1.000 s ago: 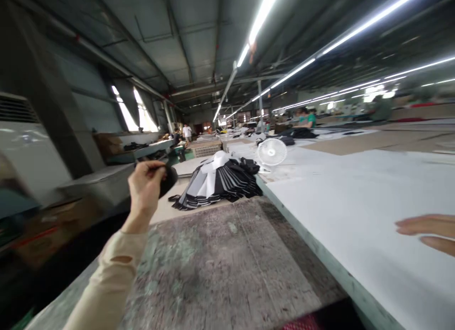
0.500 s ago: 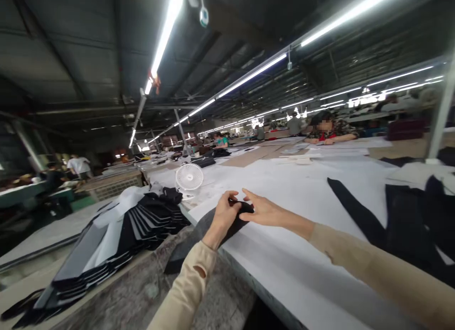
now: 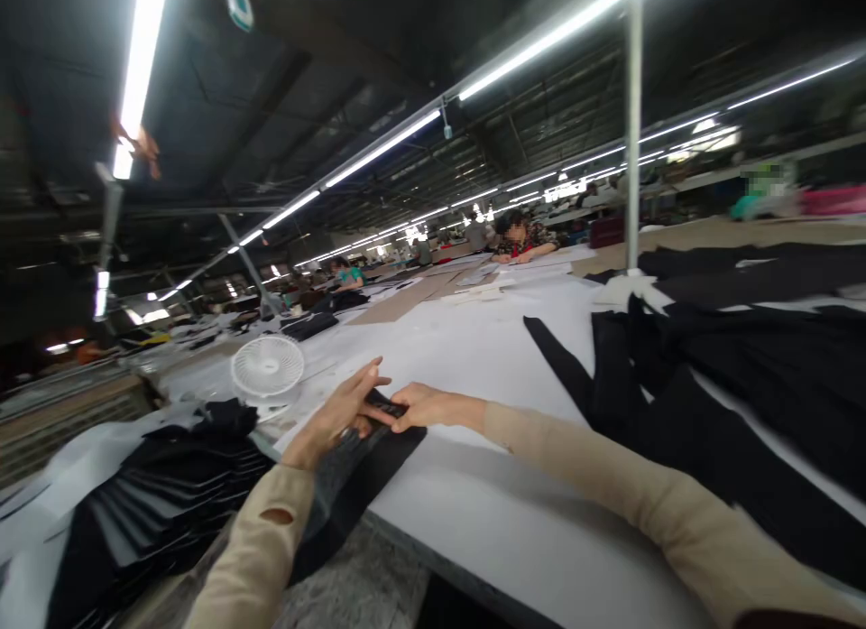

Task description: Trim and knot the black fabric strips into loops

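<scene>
A long black fabric strip (image 3: 352, 471) lies over the near-left corner of the white cutting table (image 3: 474, 358) and hangs off its edge. My left hand (image 3: 338, 414) lies on the strip's far end with fingers stretched out flat. My right hand (image 3: 423, 406) meets it from the right, fingertips pinched on the same end of the strip. Both arms wear beige sleeves.
A stack of black and grey cut pieces (image 3: 149, 503) lies at the lower left, with a small white fan (image 3: 267, 369) behind it. Large black fabric pieces (image 3: 731, 376) cover the table's right side beside a metal pole (image 3: 632, 133). Other people work at far tables.
My view swung right. My left hand carried the black strip from the air over to the white table, and my right hand came in to meet it at the strip's end.
</scene>
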The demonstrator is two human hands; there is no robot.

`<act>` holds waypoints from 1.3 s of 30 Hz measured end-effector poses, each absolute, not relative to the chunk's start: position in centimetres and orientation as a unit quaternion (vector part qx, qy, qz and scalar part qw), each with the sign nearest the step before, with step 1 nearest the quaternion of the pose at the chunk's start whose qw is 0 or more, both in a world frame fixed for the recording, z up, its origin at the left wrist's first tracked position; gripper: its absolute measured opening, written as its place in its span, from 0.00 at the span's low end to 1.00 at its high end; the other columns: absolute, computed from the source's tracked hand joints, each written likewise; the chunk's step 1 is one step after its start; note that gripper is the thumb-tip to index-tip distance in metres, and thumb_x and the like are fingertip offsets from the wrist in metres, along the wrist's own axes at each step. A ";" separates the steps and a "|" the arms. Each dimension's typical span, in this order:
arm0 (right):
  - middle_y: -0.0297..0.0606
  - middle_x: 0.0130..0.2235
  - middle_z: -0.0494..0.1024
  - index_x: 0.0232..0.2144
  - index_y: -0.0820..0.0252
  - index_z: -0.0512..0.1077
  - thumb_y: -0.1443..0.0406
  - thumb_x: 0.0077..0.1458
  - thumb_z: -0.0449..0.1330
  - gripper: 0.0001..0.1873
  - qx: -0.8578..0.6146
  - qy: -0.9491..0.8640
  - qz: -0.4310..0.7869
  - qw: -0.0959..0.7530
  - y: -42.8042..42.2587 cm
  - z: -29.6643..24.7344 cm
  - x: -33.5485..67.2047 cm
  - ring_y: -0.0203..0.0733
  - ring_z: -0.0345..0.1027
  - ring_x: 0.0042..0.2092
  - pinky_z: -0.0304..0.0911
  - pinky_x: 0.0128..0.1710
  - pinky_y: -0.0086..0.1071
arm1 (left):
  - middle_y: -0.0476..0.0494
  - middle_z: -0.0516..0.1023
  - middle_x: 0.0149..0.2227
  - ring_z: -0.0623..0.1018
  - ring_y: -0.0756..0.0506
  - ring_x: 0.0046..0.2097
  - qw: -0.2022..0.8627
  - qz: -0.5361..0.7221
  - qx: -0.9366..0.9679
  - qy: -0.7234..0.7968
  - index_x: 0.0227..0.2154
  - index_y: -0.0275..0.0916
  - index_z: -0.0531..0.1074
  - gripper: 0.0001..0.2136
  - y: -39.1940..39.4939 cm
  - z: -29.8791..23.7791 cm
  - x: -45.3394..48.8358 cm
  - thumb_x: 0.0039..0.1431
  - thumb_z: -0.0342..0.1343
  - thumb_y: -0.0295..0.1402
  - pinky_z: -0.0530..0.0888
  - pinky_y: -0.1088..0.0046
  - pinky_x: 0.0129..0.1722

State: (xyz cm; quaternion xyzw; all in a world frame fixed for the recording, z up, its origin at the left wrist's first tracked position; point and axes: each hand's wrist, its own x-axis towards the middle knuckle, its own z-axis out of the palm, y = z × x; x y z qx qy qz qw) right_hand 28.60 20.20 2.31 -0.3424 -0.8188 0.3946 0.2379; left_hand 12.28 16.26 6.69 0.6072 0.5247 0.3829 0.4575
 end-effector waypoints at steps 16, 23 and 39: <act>0.29 0.21 0.67 0.22 0.64 0.69 0.74 0.37 0.59 0.05 -0.466 -0.704 0.478 0.241 22.2 1.9 30.9 0.33 0.61 0.26 0.54 0.25 0.25 | 0.36 0.77 0.39 0.72 0.50 0.25 0.329 0.458 0.633 0.531 0.41 0.35 0.73 0.22 15.1 6.6 8.2 0.51 0.56 0.50 0.65 0.75 0.20; 0.31 0.17 0.66 0.20 0.63 0.67 0.76 0.35 0.59 0.07 -0.560 -0.653 0.448 0.242 24.2 1.2 33.7 0.37 0.63 0.23 0.57 0.22 0.26 | 0.38 0.74 0.41 0.71 0.37 0.46 0.072 0.272 0.807 0.520 0.39 0.38 0.73 0.14 13.6 -0.9 17.2 0.49 0.60 0.38 0.66 0.61 0.46; 0.28 0.20 0.67 0.46 0.66 0.61 0.77 0.50 0.57 0.20 -0.552 -0.563 0.532 0.310 23.6 0.3 38.1 0.32 0.63 0.18 0.68 0.25 0.28 | 0.32 0.72 0.42 0.70 0.34 0.48 -0.007 0.207 0.782 0.588 0.37 0.36 0.71 0.13 15.7 -2.0 24.3 0.56 0.53 0.41 0.65 0.59 0.44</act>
